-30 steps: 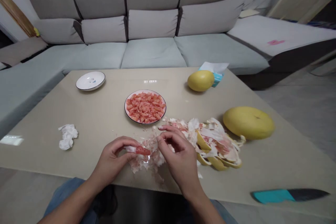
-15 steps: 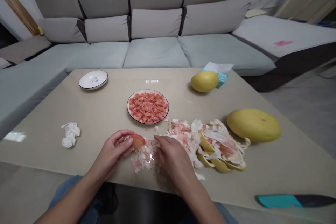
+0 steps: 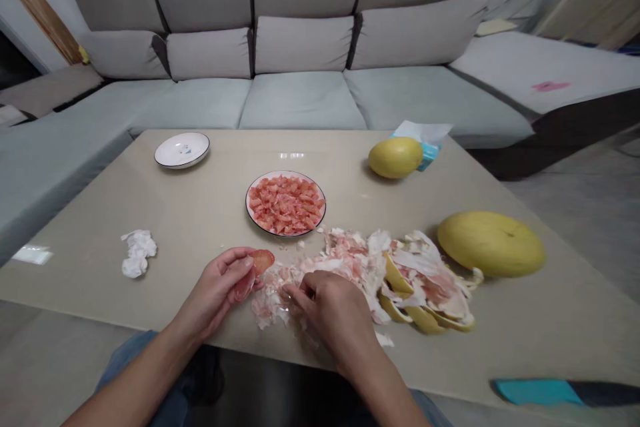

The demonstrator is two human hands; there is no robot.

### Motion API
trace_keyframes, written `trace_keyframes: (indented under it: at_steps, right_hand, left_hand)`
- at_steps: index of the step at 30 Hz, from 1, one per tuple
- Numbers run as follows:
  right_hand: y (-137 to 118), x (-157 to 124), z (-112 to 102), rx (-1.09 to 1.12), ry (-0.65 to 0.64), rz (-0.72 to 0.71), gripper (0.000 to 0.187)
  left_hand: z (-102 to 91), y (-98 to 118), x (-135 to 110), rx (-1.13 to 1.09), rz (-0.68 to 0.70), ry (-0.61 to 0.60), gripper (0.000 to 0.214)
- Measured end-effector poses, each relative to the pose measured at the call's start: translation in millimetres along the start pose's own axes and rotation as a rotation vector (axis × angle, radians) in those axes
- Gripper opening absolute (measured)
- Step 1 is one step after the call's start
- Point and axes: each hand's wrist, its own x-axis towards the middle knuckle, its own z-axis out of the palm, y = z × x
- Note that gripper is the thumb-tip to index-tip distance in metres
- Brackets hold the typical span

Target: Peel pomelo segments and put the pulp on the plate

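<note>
Between the thumb and fingers of my left hand point(image 3: 220, 290) is a red pomelo segment point(image 3: 263, 261), partly bare of its membrane. My right hand point(image 3: 333, 310) is curled over the heap of pale membrane scraps point(image 3: 273, 297), fingertips pinched together; whether a scrap is in them is hidden. Beyond both hands stands a black-rimmed plate point(image 3: 249, 213) full of peeled red pomelo flesh point(image 3: 286, 203). Pieces of yellow pomelo peel point(image 3: 425, 317) and more membrane lie to the right of my right hand.
Two yellow pomelos, a big one point(image 3: 490, 243) and a smaller one point(image 3: 395, 157), lie on the right. A tissue pack point(image 3: 430, 150) is behind the smaller. A knife with a teal handle point(image 3: 540, 391) is near the front right edge. On the left are crumpled tissue point(image 3: 139, 253) and a white plate point(image 3: 182, 151).
My right hand has moved slightly down and left, its fingers more curled. The segment in my left hand has tilted up a little. The whole view has shifted slightly.
</note>
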Motion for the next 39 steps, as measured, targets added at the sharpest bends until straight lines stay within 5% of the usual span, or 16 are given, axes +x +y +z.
trace_keyframes:
  at_steps: [3,8,11,16,39]
  right_hand:
    - [-3,0,-2,0.078,-0.033,-0.065,0.012]
    - [-3,-1,-2,0.180,-0.034,0.027,0.024]
    - [-8,1,-1,0.489,0.034,-0.033,0.009]
    - [-24,4,3,0.840,0.066,0.024,0.011]
    - [-34,4,4,0.937,0.063,0.109,0.009]
  left_hand:
    - [0.7,1,0,-0.010,-0.018,-0.006,0.026]
    - [0.8,0,2,-0.067,-0.050,-0.024,0.019]
    - [0.1,-2,5,-0.175,-0.101,-0.046,0.018]
    - [3.5,-8,7,-0.339,-0.125,-0.115,0.020]
    - [11.7,-15,6,-0.347,-0.048,-0.167,0.016]
